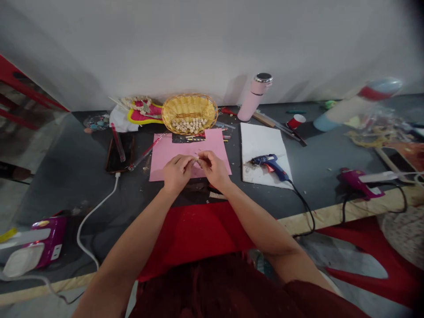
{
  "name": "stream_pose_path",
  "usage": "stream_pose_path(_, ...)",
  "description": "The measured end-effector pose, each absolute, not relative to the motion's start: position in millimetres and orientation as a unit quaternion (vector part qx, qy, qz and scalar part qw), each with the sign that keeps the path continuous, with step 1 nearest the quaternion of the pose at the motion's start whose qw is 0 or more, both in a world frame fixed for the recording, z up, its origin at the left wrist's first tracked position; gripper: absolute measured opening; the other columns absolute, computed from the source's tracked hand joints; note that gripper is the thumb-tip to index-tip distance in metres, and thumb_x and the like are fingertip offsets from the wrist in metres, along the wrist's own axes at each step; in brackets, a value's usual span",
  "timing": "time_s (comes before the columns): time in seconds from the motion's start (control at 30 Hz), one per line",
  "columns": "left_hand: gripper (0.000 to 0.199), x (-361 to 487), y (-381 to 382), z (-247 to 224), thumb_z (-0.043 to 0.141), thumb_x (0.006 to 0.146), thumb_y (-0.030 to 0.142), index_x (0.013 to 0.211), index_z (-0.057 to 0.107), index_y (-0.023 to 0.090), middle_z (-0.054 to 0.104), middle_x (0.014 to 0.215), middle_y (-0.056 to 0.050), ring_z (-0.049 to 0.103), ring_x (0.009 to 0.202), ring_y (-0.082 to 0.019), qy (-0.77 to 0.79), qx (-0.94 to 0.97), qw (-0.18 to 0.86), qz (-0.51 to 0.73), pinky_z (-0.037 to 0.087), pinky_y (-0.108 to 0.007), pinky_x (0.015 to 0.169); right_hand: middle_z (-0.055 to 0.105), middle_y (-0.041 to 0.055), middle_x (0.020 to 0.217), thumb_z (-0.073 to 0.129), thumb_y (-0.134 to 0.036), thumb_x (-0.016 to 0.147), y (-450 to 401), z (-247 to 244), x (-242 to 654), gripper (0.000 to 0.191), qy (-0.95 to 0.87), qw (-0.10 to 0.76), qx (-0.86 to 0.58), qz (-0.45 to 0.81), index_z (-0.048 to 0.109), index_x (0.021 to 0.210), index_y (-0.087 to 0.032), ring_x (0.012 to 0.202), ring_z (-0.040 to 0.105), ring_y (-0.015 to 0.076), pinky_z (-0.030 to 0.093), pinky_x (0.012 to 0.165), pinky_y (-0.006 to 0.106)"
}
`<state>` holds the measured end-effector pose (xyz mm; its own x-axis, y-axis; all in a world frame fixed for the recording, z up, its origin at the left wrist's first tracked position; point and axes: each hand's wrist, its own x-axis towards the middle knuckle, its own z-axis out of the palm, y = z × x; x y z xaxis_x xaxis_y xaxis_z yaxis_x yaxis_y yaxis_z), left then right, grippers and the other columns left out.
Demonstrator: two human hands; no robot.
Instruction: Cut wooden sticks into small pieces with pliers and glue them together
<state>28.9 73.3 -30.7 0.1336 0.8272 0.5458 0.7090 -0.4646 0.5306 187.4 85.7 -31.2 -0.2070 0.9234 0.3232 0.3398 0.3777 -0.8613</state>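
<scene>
My left hand [179,172] and my right hand [213,168] meet above a pink sheet [160,152] on the grey table. Both are closed in a pinch, fingertips together, on one small pale piece [196,160] whose kind is too small to make out. Behind the sheet a yellow wicker basket [188,104] holds many small cream-coloured pieces [190,125]. To the right, a blue glue gun [270,164] lies on a white board [255,137], its cord running off the table's front edge.
A pink flask [254,97] stands behind the board, near a red cup [296,121]. A phone [115,159] with a white cable lies left. Purple power strips [49,240] sit at both sides. A tall bottle [351,106] stands at the back right.
</scene>
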Motion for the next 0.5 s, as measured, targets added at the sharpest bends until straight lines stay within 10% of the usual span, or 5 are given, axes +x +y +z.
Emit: stream_pose_path(0.5,0.019,27.2,74.5,-34.6,0.052,0.091,0.031,0.091,0.067,0.02,0.071,0.088,-0.004,0.063,0.083,-0.017,0.513,0.755,0.031,0.406,0.048,-0.029,0.076,0.063,0.0056,0.084,0.043,-0.025,0.093,86.1,-30.7,187.6,0.014,-0.762,0.392,-0.452,0.247,0.056,0.09,-0.019,0.077,0.059,0.0168,0.046,0.073,0.029)
